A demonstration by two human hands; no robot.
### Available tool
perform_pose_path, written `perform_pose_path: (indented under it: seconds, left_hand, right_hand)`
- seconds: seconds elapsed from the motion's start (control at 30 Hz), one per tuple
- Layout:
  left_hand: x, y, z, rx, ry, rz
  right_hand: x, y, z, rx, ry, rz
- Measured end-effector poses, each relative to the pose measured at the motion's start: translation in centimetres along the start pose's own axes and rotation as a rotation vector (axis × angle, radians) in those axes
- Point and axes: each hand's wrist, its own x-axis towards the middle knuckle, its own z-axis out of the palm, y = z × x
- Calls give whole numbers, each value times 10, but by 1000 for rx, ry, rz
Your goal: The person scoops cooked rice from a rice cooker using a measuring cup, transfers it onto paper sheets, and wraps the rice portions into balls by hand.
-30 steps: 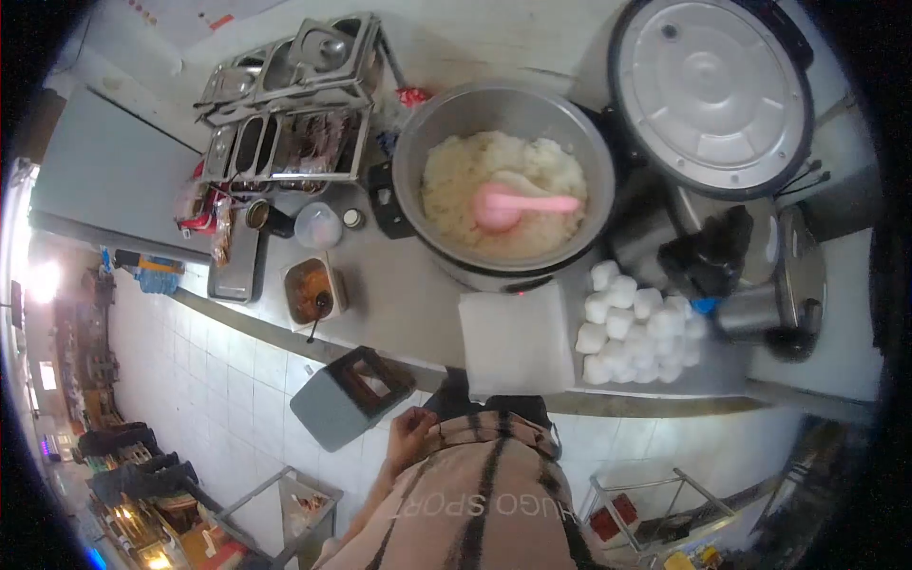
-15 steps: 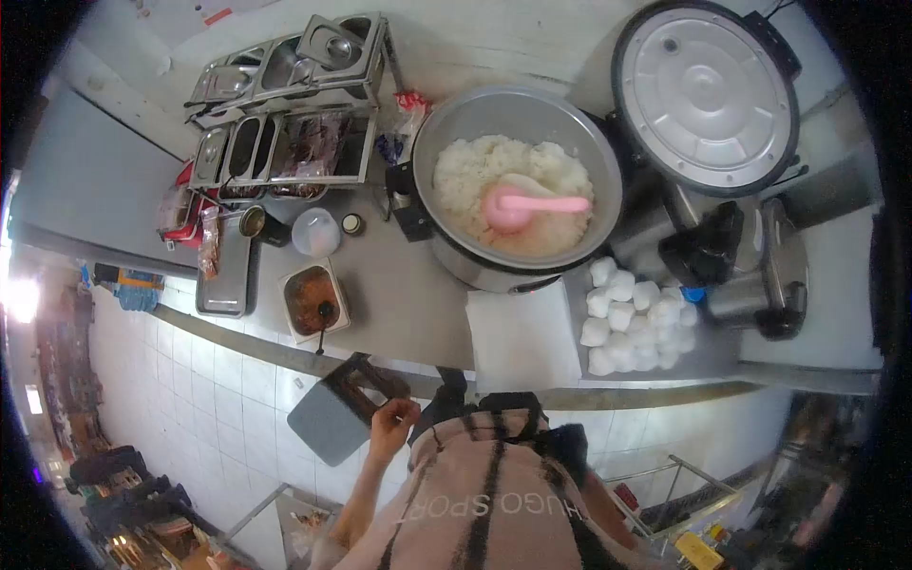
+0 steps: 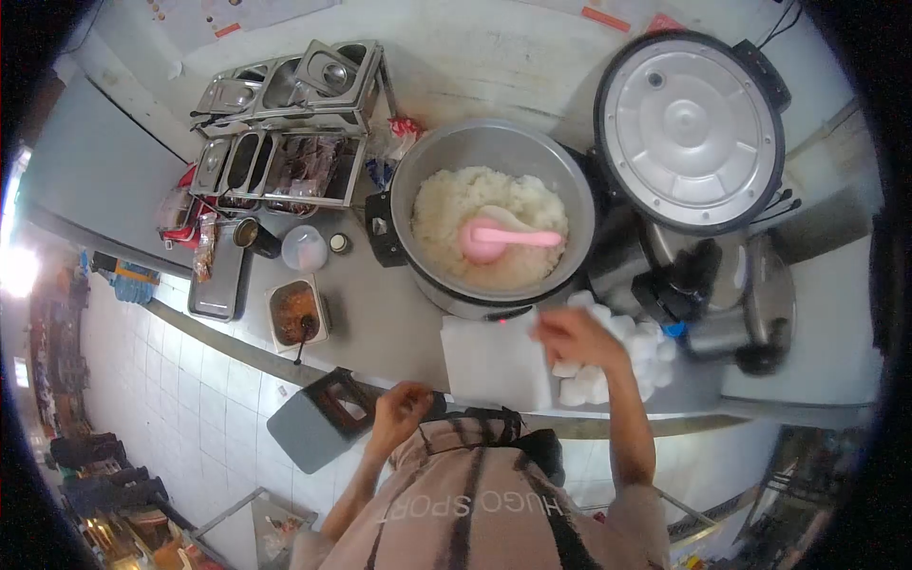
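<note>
My right hand (image 3: pixel 577 336) is over the right edge of a stack of white paper sheets (image 3: pixel 496 363), beside a pile of white rounded pieces (image 3: pixel 644 353). Its fingers are bent and blurred, and whether they hold anything is unclear. My left hand (image 3: pixel 403 408) is near the counter's front edge, fingers curled together; what they hold, if anything, is too small to make out. Behind the paper stands a large open pot (image 3: pixel 408 171) of white rice (image 3: pixel 446 204). A pink scoop (image 3: pixel 484 241) lies on the rice with its handle toward the right.
A round lid (image 3: pixel 689 133) stands up behind the pot at the right. Left on the counter are a metal tray of sauce (image 3: pixel 294 309) with a black spoon, a plastic tub (image 3: pixel 305 249) and a rack of metal pans (image 3: pixel 285 90). A grey bin (image 3: pixel 309 427) stands below.
My right hand has come up from beside my body to the paper and the white pieces. My left hand stays near the counter's front edge. The view has shifted slightly.
</note>
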Motion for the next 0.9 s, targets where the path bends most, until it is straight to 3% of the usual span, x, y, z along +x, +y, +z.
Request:
perform_pose_path:
  seconds: [0.03,0.1,0.17,0.2,0.3,0.37,0.4,0.47,0.5,0.57,0.67,0.73,0.8,0.9]
  left_hand:
    - [9,14,9,61,-58,65]
    - [30,46,29,-28,-131,63]
    - [54,67,45,-55,-154,126]
    - [66,77,52,-84,-172,197]
    - [91,95,69,-291,-134,149]
    - [99,94,76,-425,-121,134]
    - [104,95,78,-548,-124,130]
    - [110,121,88,-606,-33,192]
    - [110,134,89,-654,41,250]
    - [115,158,81,-731,-12,245]
    - [123,146,68,-766,-122,189]
    - [110,145,45,-802,-146,136]
    - [95,134,31,-777,-32,143]
    - [65,118,10,-734,142,90]
  right_hand:
    - [27,-18,-11,-125,227,-263]
    - [94,-17,-22,-314,461,-262]
    - [160,24,-19,-741,582,-325]
    - [178,36,-22,-743,580,-324]
    - [205,40,-32,-899,391,-379]
    - [190,0,-53,-900,280,-153]
    - [175,-27,-69,-904,271,-163]
    - [144,-73,-94,-551,63,-68]
    - [138,-78,-84,-558,53,-77]
    - [124,-88,-62,98,-55,-167]
    - [130,-97,-58,312,-233,-239]
    - [152,-92,-73,348,-190,-244]
    - [201,-43,-74,-908,132,-44]
    - [226,9,-50,-1111,77,38]
